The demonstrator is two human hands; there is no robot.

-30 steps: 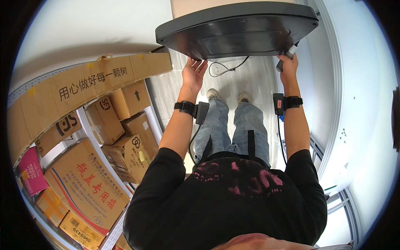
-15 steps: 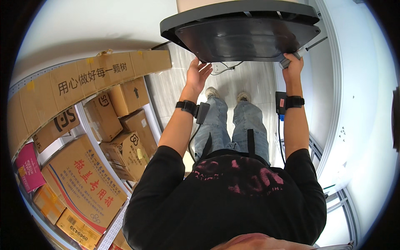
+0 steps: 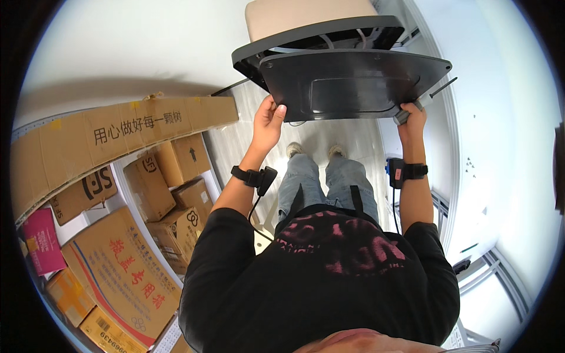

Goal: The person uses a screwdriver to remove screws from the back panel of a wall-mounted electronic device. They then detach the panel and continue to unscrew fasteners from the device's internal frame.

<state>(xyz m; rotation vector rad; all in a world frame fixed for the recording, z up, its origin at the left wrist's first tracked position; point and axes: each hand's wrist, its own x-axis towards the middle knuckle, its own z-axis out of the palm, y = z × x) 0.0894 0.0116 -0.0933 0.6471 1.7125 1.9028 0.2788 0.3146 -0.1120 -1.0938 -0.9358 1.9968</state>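
A flat black plastic cover panel (image 3: 353, 70) stands apart from the black frame (image 3: 329, 29) of a beige unit (image 3: 306, 15) in front of me. White tubes or wires show in the gap. My left hand (image 3: 268, 125) grips the panel's lower left corner, thumb on the near face and the other fingers partly hidden behind it. At the lower right corner, my right hand (image 3: 414, 122) is closed round the grey handle of a screwdriver (image 3: 401, 117) and touches the panel too. The screwdriver's dark shaft sticks out to the upper right.
On the left, a shelf holds several cardboard boxes (image 3: 118, 253) and a pink box (image 3: 44, 241); a long cardboard strip (image 3: 159, 120) runs along it. A white wall (image 3: 500, 147) rises on the right. Cables hang from both wrist straps.
The cover panel has come away from the frame and moved toward me. My left hand has closed on its corner. My right hand has moved down with the screwdriver.
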